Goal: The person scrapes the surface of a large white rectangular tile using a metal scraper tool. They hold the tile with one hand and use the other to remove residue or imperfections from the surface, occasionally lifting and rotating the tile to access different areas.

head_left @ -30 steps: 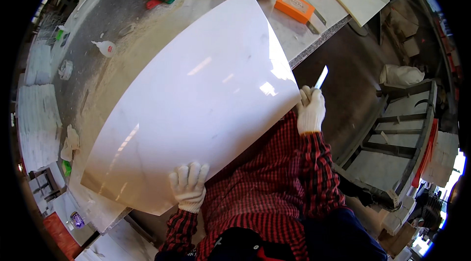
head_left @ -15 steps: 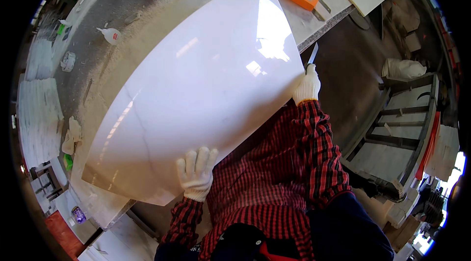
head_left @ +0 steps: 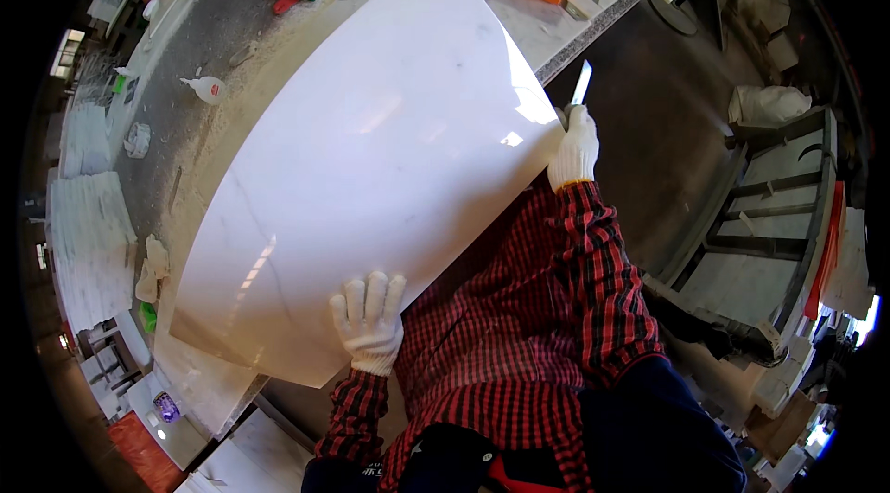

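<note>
In the head view, the pale slab (head_left: 371, 168) lies on the worktop (head_left: 246, 25), overhanging its near edge, ahead of both hands. Its long axis runs from near left to far right. The left hand (head_left: 369, 321) rests flat on its near edge, fingers spread, grasping nothing. The right hand (head_left: 575, 145) clasps a thin blade (head_left: 582, 83) beside the right corner; whether it touches the slab, I cannot tell.
</note>
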Motion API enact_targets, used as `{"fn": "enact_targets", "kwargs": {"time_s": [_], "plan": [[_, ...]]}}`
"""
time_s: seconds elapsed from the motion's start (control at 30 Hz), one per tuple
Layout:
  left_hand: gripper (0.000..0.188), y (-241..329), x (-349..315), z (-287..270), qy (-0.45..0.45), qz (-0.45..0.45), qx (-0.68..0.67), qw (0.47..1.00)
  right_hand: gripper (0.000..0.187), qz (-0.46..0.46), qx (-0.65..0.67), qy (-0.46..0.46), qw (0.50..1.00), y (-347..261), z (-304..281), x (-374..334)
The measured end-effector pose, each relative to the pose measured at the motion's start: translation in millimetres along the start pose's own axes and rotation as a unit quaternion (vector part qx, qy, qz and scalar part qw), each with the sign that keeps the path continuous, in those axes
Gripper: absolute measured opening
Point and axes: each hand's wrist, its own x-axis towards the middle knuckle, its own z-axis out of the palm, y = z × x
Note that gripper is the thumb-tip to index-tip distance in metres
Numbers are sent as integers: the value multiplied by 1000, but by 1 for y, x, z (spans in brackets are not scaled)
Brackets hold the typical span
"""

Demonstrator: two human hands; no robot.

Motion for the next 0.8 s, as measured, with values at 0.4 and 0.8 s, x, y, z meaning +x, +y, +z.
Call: {"fn": "enact_targets", "kwargs": {"time_s": [0.4,0.8], "plan": [[22,1,2,0,-20,-16,-18,1000,17,-226,-245,-91,938,-39,-35,-94],[17,5,4,4,-32,-28,1,999,43,-328,-404,-151,840,-15,-23,-100]]}}
